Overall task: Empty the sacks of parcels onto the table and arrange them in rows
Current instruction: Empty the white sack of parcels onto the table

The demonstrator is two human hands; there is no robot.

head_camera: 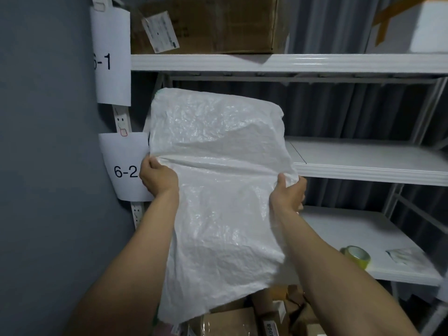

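The sack [218, 190] hides part of the parcels [232, 320] below, which the bottom edge also cuts off. The right hand [288, 194] has its fingers behind the fabric. Print on the box label [160, 32] is too blurred to read.

There is one white sack [218, 190], with two hands on it, the left hand [157, 177] and the right hand [289, 192]. The rack shows three white shelves, a top shelf [315, 63], a middle shelf [375, 161] and a lower shelf [351, 238], and its post carries two paper tags, a 6-1 tag [111, 61] and a 6-2 tag [126, 170]. Up top stand two boxes, a brown box [218, 23] bearing one sticker [160, 32] and a white box [429, 25]; the lower shelf holds one roll of tape [356, 257] and one small packet [403, 255], while the brown parcels [232, 318] under the sack overlap too much to count.
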